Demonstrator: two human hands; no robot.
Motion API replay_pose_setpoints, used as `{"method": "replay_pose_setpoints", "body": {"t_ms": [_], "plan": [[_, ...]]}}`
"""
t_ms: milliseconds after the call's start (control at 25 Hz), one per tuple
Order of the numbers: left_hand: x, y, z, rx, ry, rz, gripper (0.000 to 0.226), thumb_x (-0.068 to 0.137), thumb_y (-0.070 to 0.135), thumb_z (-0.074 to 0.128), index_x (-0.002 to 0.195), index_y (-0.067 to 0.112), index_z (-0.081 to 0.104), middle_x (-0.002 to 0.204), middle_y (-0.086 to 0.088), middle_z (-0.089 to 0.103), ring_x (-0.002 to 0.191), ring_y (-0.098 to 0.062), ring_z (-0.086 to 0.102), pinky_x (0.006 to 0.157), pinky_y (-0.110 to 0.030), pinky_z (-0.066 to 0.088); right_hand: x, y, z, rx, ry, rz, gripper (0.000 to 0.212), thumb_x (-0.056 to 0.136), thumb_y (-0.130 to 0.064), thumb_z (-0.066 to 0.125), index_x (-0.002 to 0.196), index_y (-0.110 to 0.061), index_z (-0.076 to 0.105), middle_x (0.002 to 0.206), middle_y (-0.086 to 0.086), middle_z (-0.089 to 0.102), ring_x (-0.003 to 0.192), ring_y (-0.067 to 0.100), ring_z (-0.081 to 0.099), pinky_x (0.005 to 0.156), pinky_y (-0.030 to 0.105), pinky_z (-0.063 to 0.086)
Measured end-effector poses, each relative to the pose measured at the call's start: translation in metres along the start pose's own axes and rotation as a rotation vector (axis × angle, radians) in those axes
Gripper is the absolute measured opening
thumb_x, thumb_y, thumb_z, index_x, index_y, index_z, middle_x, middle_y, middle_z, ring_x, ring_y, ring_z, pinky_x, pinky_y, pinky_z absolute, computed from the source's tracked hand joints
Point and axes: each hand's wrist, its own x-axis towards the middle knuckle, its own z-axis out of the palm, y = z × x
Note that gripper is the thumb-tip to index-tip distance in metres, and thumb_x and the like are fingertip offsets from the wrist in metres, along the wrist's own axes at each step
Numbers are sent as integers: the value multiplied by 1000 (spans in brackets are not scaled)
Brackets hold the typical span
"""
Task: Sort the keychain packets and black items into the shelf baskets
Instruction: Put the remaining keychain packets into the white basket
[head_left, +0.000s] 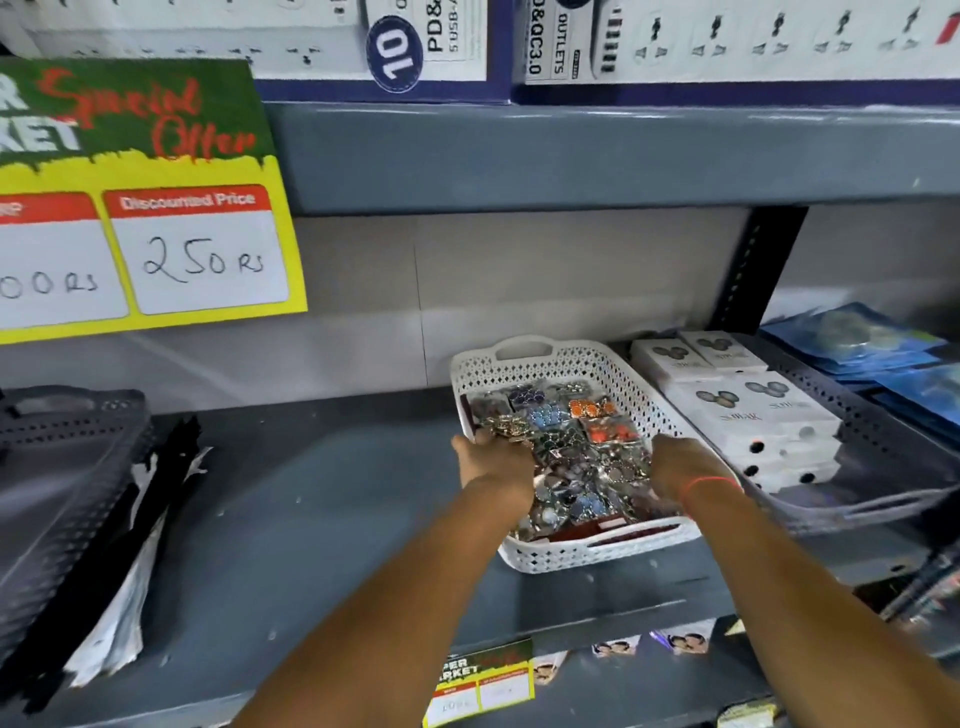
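Both hands sit in the white perforated basket (545, 364), centre frame on the shelf (311, 519). Left hand (493, 460) and right hand (680, 465) flank the keychain packets (576, 452), likely squaring the pile; fingers buried, grip unclear. Black items (93, 545) lie lower left beside the grey basket (57, 467), probably awaiting sorting.

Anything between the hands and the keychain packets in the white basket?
Nothing visible. Left hand and right hand are already in the white basket, resting on the keychain packets. The basket is open-topped.

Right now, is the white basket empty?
No, the white basket is full of keychain packets, with both hands in it.
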Motion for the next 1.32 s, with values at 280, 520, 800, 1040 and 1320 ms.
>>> {"method": "replay_pose_setpoints", "body": {"t_ms": [280, 520, 800, 1040, 1320], "plan": [[-58, -136, 10, -344, 491, -187, 33, 89, 18, 40, 102, 10, 69, 117, -11, 63, 109, -33, 58, 85, -38, 49, -44, -103, -55, 250, 408, -274, 27, 91, -11, 41, 108, 1, 58, 113, 28, 64, 106, 40, 62, 87, 44, 52], [-133, -275, 81, -464, 279, -675, 38, 91, 8, 42, 126, 7, 57, 119, -22, 65, 109, -39, 62, 88, -44, 50, -140, -294, 9, 210, -33, -816, 31, 87, -14, 48, 106, 0, 68, 115, 23, 67, 110, 36, 62, 92, 37, 50], [-147, -290, 116, -505, 147, -687, 33, 90, 14, 44, 119, 9, 60, 118, -17, 67, 112, -35, 62, 89, -42, 51, -227, -378, 89, 375, -267, -658, 39, 96, -14, 33, 123, -1, 57, 131, 23, 58, 122, 36, 55, 99, 39, 45], [-147, -284, 107, -709, 297, -578, 31, 88, 16, 46, 112, 16, 65, 111, -17, 71, 105, -36, 65, 82, -40, 52, -212, -371, 89, 551, -302, -469, 30, 90, -14, 45, 109, 0, 63, 124, 23, 62, 115, 35, 59, 86, 34, 48], [-149, -299, 39, -849, 503, -487, 30, 84, 5, 45, 102, 8, 68, 99, -23, 70, 97, -41, 64, 75, -42, 52, -224, -371, 14, 708, -16, -577, 21, 82, 3, 43, 73, -3, 61, 105, 26, 64, 92, 35, 57, 69, 34, 36]]}}
